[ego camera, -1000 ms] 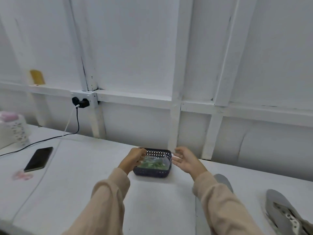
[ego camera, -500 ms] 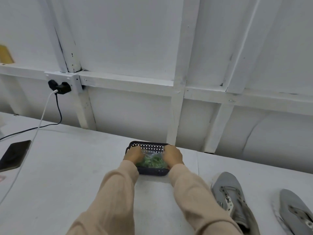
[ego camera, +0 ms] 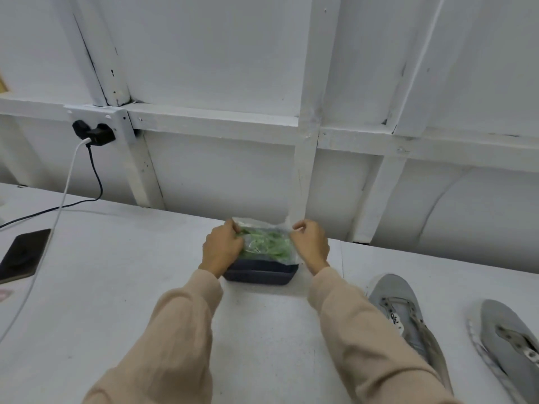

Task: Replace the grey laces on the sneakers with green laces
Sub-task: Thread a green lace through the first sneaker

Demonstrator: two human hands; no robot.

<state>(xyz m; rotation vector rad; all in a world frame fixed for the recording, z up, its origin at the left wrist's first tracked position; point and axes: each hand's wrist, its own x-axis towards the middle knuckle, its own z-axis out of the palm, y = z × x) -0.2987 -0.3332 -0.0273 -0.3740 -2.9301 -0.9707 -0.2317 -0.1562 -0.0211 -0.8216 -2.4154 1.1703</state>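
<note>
A clear plastic bag of green laces (ego camera: 265,243) is raised just above a small dark basket (ego camera: 259,276) at the far middle of the white table. My left hand (ego camera: 221,250) grips the bag's left edge and my right hand (ego camera: 310,246) pinches its right edge. Two grey sneakers lie at the right: one (ego camera: 405,319) beside my right sleeve, the other (ego camera: 509,342) at the frame's edge. Both show bare eyelets, and I see no laces in them.
A black phone (ego camera: 24,255) lies at the left on the table (ego camera: 116,272). A white cable (ego camera: 62,205) and a black cable (ego camera: 96,182) run from a wall plug (ego camera: 93,133) across the left side. The white panelled wall stands right behind the basket.
My hands closed on the bag in the basket and lifted it a little above the rim. The view swung right and down, so both sneakers show more fully.
</note>
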